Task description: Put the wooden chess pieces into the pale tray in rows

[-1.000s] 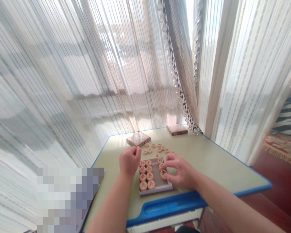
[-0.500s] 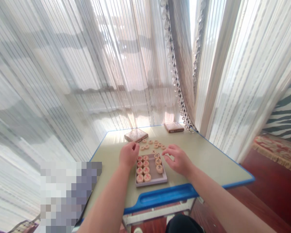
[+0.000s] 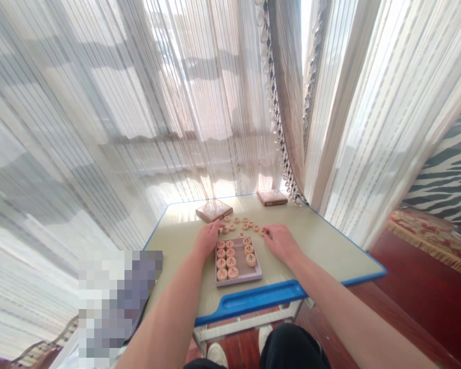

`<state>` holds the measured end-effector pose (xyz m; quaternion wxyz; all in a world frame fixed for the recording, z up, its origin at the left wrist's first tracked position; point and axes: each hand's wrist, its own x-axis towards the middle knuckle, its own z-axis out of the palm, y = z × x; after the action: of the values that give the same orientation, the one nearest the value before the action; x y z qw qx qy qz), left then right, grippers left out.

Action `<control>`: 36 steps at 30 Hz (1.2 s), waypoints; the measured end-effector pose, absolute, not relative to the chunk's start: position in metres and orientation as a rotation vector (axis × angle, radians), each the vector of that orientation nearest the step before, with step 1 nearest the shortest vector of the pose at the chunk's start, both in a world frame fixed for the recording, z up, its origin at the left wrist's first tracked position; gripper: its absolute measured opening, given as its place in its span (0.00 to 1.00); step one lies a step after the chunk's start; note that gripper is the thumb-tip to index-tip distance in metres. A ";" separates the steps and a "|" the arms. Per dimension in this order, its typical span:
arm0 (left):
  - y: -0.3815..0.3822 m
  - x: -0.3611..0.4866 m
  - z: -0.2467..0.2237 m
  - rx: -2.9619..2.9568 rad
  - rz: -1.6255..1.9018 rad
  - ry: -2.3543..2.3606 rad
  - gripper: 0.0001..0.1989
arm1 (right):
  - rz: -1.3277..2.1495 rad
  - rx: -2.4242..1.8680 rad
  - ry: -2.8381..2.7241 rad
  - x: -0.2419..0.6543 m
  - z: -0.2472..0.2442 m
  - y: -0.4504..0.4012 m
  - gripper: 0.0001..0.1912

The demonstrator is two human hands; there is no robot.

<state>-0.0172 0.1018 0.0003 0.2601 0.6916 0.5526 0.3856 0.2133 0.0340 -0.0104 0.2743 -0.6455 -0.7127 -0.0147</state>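
An open box tray lies near the table's front edge, with two columns of red-marked round pieces on its left and three black-marked pieces down its right side. Beyond it several loose wooden pieces are scattered. My left hand rests by the tray's far left corner, fingertips near the loose pieces; whether it holds one is hidden. At the right, my right hand has its fingers closed on a wooden piece at the edge of the scattered group.
Two flat boxes, one at the back left and one at the back right, sit on the table. A blue trough runs along the front edge. Curtains hang behind.
My left hand has opened somewhat and reached forward past the tray's corner. My right hand has lowered and closed on a piece. The view has shifted slightly.
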 end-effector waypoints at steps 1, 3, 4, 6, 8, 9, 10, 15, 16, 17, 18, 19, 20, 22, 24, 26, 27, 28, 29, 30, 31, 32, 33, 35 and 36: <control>0.101 -0.017 0.001 1.885 1.038 1.495 0.26 | -0.029 -1.723 -1.919 0.213 -0.009 0.034 0.16; 0.100 -0.018 0.001 1.907 1.031 1.491 0.25 | -0.003 -1.708 -1.905 0.212 -0.008 0.033 0.16; 0.100 -0.018 0.001 1.911 1.031 1.490 0.25 | 0.014 -1.705 -1.891 0.212 -0.008 0.033 0.17; 0.100 -0.018 0.000 1.907 1.030 1.497 0.25 | 0.050 -1.698 -1.866 0.212 -0.008 0.034 0.16; 0.101 -0.019 0.000 1.911 1.023 1.511 0.25 | 0.080 -1.683 -1.855 0.212 -0.008 0.033 0.15; 0.100 -0.019 0.000 1.915 1.015 1.518 0.25 | 0.095 -1.675 -1.856 0.212 -0.008 0.033 0.15; 0.100 -0.019 0.001 1.920 1.006 1.521 0.24 | 0.108 -1.667 -1.857 0.212 -0.008 0.033 0.15; 0.099 -0.020 0.002 1.919 0.998 1.512 0.24 | 0.152 -1.631 -1.868 0.212 -0.006 0.031 0.14; 0.099 -0.020 0.002 1.906 0.999 1.517 0.24 | 0.159 -1.623 -1.873 0.212 -0.006 0.031 0.14; 0.099 -0.021 0.002 1.891 1.002 1.523 0.23 | 0.165 -1.616 -1.876 0.212 -0.006 0.031 0.14; 0.099 -0.021 0.002 1.878 1.006 1.527 0.23 | 0.169 -1.609 -1.877 0.212 -0.006 0.031 0.14; 0.099 -0.022 0.001 1.870 1.009 1.528 0.23 | 0.173 -1.602 -1.875 0.213 -0.006 0.031 0.14; 0.099 -0.023 0.001 1.868 1.012 1.524 0.22 | 0.175 -1.594 -1.870 0.213 -0.006 0.032 0.14; 0.099 -0.024 0.001 1.866 1.018 1.518 0.21 | 0.184 -1.576 -1.855 0.213 -0.007 0.032 0.15; 0.098 -0.024 0.002 1.859 1.021 1.520 0.21 | 0.200 -1.566 -1.834 0.214 -0.007 0.033 0.16; 0.097 -0.025 0.003 1.843 1.016 1.527 0.21 | 0.221 -1.562 -1.815 0.215 -0.009 0.034 0.17; 0.096 -0.025 0.003 1.837 1.011 1.532 0.21 | 0.232 -1.560 -1.805 0.216 -0.010 0.035 0.17; 0.095 -0.024 0.004 1.832 1.004 1.539 0.21 | 0.246 -1.558 -1.789 0.217 -0.011 0.036 0.17; 0.094 -0.024 0.005 1.831 0.996 1.547 0.21 | 0.262 -1.557 -1.768 0.218 -0.012 0.037 0.17; 0.094 -0.024 0.006 1.838 0.988 1.553 0.20 | 0.275 -1.560 -1.744 0.220 -0.013 0.038 0.17; 0.093 -0.023 0.007 1.852 0.981 1.554 0.20 | 0.289 -1.566 -1.713 0.221 -0.013 0.040 0.17; 0.092 -0.023 0.008 1.868 0.975 1.554 0.20 | 0.304 -1.574 -1.679 0.223 -0.014 0.041 0.17; 0.092 -0.023 0.009 1.884 0.969 1.553 0.20 | 0.316 -1.581 -1.651 0.224 -0.014 0.042 0.17; 0.091 -0.022 0.010 1.903 0.963 1.552 0.19 | 0.340 -1.591 -1.600 0.227 -0.014 0.043 0.17; 0.091 -0.022 0.011 1.905 0.963 1.555 0.19 | 0.356 -1.593 -1.577 0.228 -0.014 0.044 0.17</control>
<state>-0.0217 0.0910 0.0108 0.2475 0.6989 0.5705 0.3534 0.2278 0.0436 -0.0138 0.4223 -0.6362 -0.6299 0.1421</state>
